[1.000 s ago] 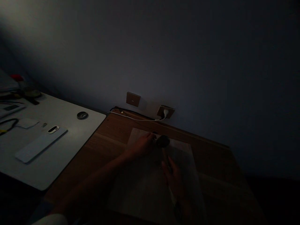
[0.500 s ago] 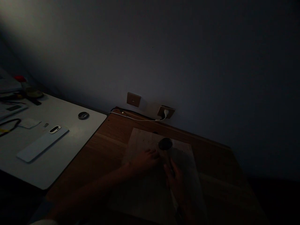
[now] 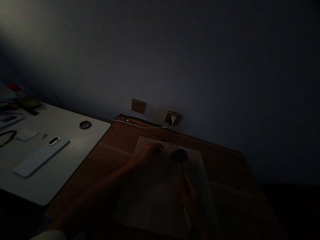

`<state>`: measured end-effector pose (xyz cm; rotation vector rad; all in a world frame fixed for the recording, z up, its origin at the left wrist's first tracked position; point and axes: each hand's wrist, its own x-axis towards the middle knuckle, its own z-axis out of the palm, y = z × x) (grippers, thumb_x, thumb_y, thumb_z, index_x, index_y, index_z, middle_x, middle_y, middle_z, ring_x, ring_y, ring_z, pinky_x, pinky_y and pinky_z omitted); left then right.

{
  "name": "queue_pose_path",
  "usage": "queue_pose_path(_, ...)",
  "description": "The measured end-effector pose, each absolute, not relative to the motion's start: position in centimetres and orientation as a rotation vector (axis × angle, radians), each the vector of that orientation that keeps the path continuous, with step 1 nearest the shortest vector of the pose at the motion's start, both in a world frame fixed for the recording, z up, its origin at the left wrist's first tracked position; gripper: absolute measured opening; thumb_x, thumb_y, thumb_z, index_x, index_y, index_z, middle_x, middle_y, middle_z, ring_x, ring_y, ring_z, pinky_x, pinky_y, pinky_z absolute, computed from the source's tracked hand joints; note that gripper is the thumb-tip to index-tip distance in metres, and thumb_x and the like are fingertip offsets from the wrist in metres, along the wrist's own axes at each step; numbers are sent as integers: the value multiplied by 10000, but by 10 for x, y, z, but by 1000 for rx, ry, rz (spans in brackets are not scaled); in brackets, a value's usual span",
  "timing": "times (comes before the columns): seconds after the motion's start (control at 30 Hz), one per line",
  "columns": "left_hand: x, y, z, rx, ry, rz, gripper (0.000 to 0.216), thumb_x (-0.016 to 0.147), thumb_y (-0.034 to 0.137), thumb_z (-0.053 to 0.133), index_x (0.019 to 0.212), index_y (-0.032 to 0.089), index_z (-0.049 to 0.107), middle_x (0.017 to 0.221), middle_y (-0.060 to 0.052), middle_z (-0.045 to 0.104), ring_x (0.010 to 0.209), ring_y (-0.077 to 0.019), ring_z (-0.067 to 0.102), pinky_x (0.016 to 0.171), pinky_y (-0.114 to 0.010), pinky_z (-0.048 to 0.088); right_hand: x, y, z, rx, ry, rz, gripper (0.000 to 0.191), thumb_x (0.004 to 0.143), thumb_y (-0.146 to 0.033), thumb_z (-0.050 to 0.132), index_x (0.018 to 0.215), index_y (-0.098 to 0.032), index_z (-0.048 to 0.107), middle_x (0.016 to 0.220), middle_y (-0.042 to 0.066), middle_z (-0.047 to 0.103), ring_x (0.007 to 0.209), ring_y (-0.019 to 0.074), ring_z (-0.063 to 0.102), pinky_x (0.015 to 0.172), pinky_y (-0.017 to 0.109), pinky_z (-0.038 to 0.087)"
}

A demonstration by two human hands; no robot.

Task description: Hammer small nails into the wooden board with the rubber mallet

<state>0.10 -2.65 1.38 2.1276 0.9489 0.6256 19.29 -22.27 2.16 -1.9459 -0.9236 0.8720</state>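
Note:
A thin pale wooden board [image 3: 160, 200] lies flat on the brown wooden table. My right hand [image 3: 188, 193] is wrapped round the handle of a mallet [image 3: 179, 155], whose dark rounded head points away from me above the board. Near the board's far left part is my left hand [image 3: 151, 150], its fingers bent down and closed together at the board's surface. Anything between those fingertips is too dark and small to make out.
To the left is a white table [image 3: 75, 146] with a pale phone [image 3: 41, 158], a dark ring-shaped object [image 3: 85, 125] and several cluttered items. Behind, a white plug [image 3: 173, 119] sits in a wall socket, its cable [image 3: 142, 126] running along the brown table's [image 3: 117, 143] back edge.
My left hand has moved away from me and slightly left, onto the spot where small dark marks showed on the board. The mallet has shifted a little right. The view has turned slightly right.

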Motion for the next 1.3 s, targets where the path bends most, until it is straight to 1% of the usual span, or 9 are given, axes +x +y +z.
queue_pose_path(0.17,2,-17,9,2131,943,637,249,906,94,593,1051,206,762,1016,-23,806,927,-166,749,856,-254,560,192,-223,16,-1899,-926,850,847,780,-821,661,1340,-188,718,754,55,717,708,264,691,578,342,546)
queue_pose_path(0.4,7,-14,7,2171,922,633,212,907,102,609,991,205,774,1004,-37,800,947,-179,742,898,-269,546,192,-224,22,-1934,-968,764,748,798,-744,703,1311,-200,735,977,99,778,916,304,738,702,371,602)
queue_pose_path(0.57,7,-15,6,2171,922,650,228,903,83,600,1014,192,768,1024,-41,799,952,-183,742,893,-275,545,190,-222,27,-1956,-985,795,780,811,-771,678,1347,-206,718,1159,126,784,1029,331,738,781,404,621)
queue_pose_path(0.73,6,-15,3,2179,925,656,225,907,84,602,1025,186,764,1026,-42,794,943,-180,737,862,-261,542,184,-216,27,-1938,-1037,698,821,797,-853,607,1294,-215,749,1387,167,707,1310,386,628,1084,502,522)
queue_pose_path(0.8,7,-15,2,2195,927,653,231,904,80,599,1021,187,767,1006,-45,788,933,-187,730,856,-270,540,184,-216,27,-1945,-1035,690,830,791,-856,614,1289,-206,752,1419,180,685,1340,398,606,1117,527,490)
queue_pose_path(0.87,7,-14,2,2220,922,648,234,902,76,596,1015,182,771,993,-58,781,941,-201,719,871,-292,535,185,-217,27,-1956,-1032,695,800,796,-837,637,1279,-212,758,1368,176,711,1304,390,630,1063,499,530)
queue_pose_path(1.0,7,-14,3,2273,884,641,209,911,96,608,996,185,777,1031,-80,765,1021,-227,686,931,-323,517,188,-215,30,-1944,-1040,726,752,801,-796,673,1265,-212,768,1007,124,786,1008,337,734,767,386,608)
queue_pose_path(1.2,8,-14,-2,2275,917,639,224,948,135,596,1084,171,770,1061,-99,768,1023,-246,698,936,-344,525,183,-200,31,-1864,-1052,896,809,841,-760,645,1379,-158,693,725,29,688,567,196,612,504,299,502)
queue_pose_path(1.3,8,-14,-6,2258,945,645,294,944,144,611,1212,169,729,1111,-102,777,1030,-248,720,928,-344,540,175,-191,29,-1852,-1051,956,865,840,-792,618,1409,-142,664,744,30,689,567,191,607,511,299,498)
